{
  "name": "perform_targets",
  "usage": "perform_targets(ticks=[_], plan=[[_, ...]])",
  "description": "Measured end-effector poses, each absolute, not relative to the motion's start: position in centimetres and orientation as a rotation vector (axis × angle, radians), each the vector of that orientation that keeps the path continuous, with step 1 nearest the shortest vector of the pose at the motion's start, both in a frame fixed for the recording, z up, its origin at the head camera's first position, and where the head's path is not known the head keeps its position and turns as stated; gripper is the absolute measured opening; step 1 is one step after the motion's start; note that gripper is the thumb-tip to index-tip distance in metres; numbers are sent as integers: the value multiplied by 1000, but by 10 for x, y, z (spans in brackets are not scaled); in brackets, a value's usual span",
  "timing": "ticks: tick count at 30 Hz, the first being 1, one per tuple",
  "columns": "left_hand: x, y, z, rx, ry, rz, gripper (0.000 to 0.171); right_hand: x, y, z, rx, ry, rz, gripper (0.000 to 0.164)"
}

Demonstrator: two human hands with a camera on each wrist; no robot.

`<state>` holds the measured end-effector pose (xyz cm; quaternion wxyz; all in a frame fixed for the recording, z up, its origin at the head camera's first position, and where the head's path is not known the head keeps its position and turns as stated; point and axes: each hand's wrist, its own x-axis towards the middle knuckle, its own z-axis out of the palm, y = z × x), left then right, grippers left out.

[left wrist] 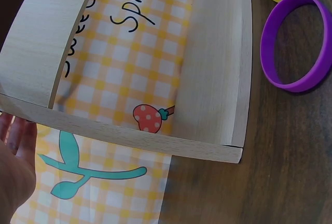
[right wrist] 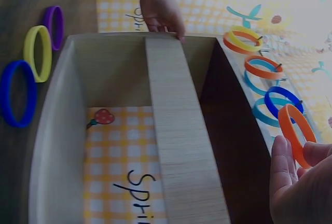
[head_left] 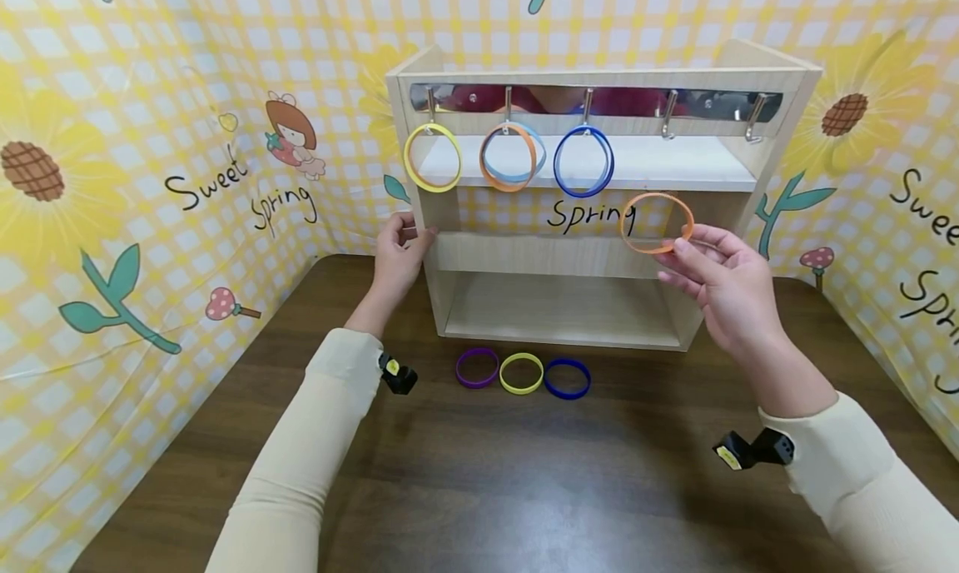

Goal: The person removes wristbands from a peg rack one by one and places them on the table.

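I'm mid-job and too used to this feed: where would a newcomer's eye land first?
Probably on the orange band pinched in the right hand, raised in front of the rack. Next, in the head view, the colourful hanging bands on the three leftmost hooks, then the purple band, yellow band and blue band lined up on the table before the rack.

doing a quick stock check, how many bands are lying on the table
3: purple band, yellow band and blue band, left to right in front of the wooden shelf. More could be hidden behind it.
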<state>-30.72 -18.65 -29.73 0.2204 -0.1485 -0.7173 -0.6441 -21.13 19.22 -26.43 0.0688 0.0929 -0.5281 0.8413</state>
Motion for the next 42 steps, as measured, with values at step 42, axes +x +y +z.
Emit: perform_targets(ticks=[42], plan=[[-309,-187,-297,-425,-1963,-1787,31,-212,209,-359,190,-2089,2579,26]])
